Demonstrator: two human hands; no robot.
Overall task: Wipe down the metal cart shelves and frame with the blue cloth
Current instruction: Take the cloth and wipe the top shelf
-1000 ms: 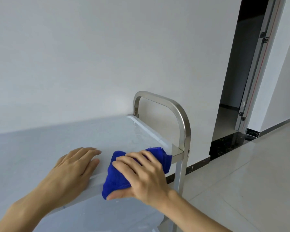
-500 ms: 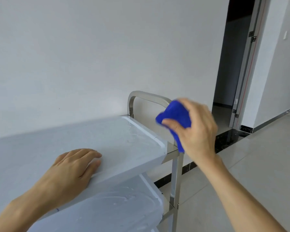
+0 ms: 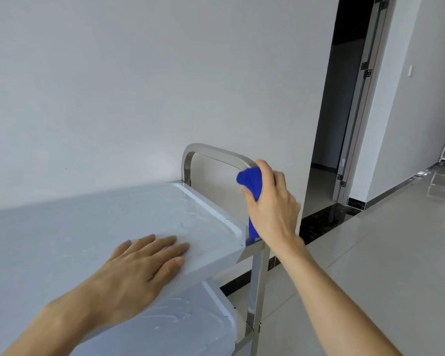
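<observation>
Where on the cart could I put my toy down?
The top shelf is bare from the wall side across to the left hand, which lies flat near its front edge. The lower shelf is bare too. The handle end is crowded: the right hand wraps the blue cloth around it.

Vivid royal blue on the cloth (image 3: 251, 185), plain, no print. Shiny silver on the cart handle (image 3: 217, 153) and post (image 3: 257, 278), with pale reflections. Whitish grey on the top shelf (image 3: 113, 222) and lower shelf (image 3: 190, 327), faintly streaked, perhaps from wiping. Plain off-white wall (image 3: 139, 86). Glossy light grey floor (image 3: 383, 253), black speckled strip (image 3: 321, 222) at its edge.
</observation>
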